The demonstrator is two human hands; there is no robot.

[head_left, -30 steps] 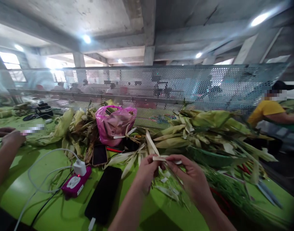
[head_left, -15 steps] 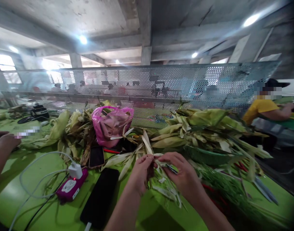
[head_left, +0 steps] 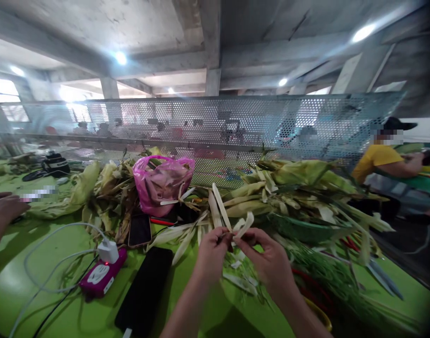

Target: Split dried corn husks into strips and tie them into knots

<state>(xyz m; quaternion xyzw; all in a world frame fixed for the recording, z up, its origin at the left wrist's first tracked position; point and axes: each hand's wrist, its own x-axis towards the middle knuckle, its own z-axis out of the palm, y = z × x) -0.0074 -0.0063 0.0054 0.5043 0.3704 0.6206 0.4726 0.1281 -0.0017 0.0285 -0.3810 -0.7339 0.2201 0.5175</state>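
Note:
In front of me my left hand [head_left: 213, 253] is closed in a pinch around a narrow pale strip of corn husk [head_left: 221, 206] that sticks up from its fingertips. Close beside it, my right hand [head_left: 266, 256] pinches a short curled piece of husk [head_left: 246, 224]. The fingertips of both hands nearly meet, and they hide the lower ends of the pieces. Below the hands, small husk scraps [head_left: 241, 281] lie on the green table [head_left: 186, 300].
A pink plastic bag [head_left: 163, 183] stands between husk heaps; the right heap [head_left: 299, 188] is large. Phones, a black power bank [head_left: 144, 291], a purple power strip [head_left: 104, 274], green strands [head_left: 327, 267] and scissors [head_left: 384, 277] surround me. Another person's hand [head_left: 5, 206] is at left.
A narrow husk strip now stands up from the left fingers and a curled piece shows at the right ones. The dark, slim tool seen under my right hand no longer shows.

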